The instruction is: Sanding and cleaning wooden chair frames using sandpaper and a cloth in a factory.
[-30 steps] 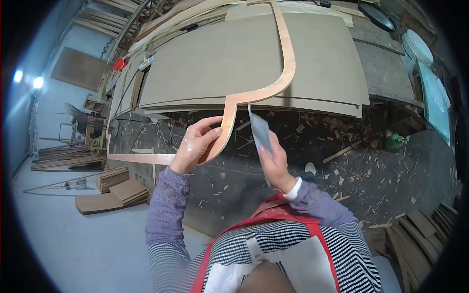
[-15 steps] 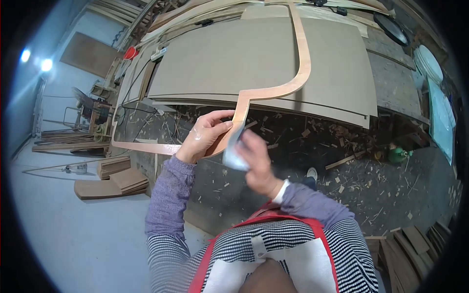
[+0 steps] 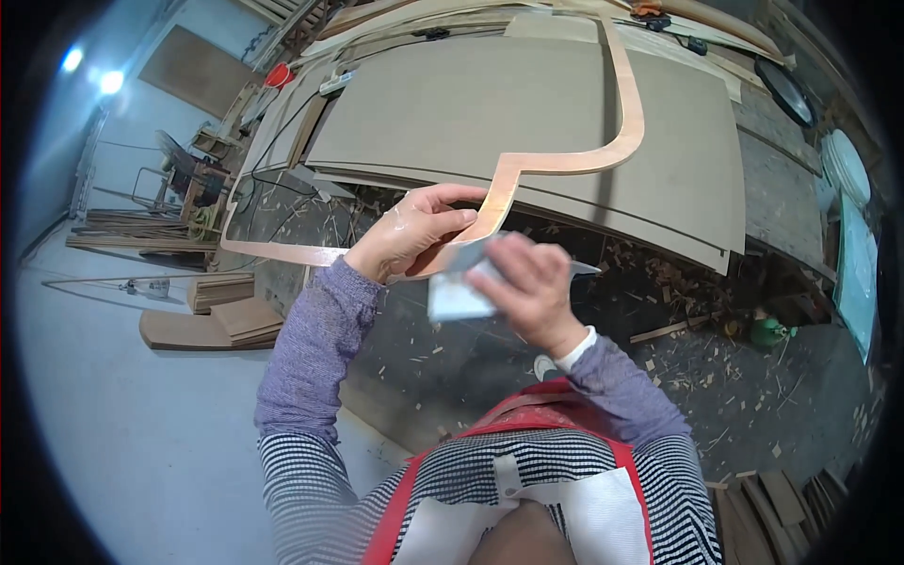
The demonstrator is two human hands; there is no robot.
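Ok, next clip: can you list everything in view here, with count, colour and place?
curved wooden strip: one, orange-brown, lying across the boards and running down into the left hand
sheet of sandpaper: one, pale grey, in the right hand, against the strip's lower end
flat boards: a stack, grey-brown, upper middle
wood offcuts: a few, brown, on the floor at left
wood chips: many, tan, scattered on the dark floor under the boards
green object: one, on the floor at right, too small to identify
red object: one, upper left by the boards
apron: one, red and white, bottom middle
left hand: gripping the strip
right hand: holding the sandpaper
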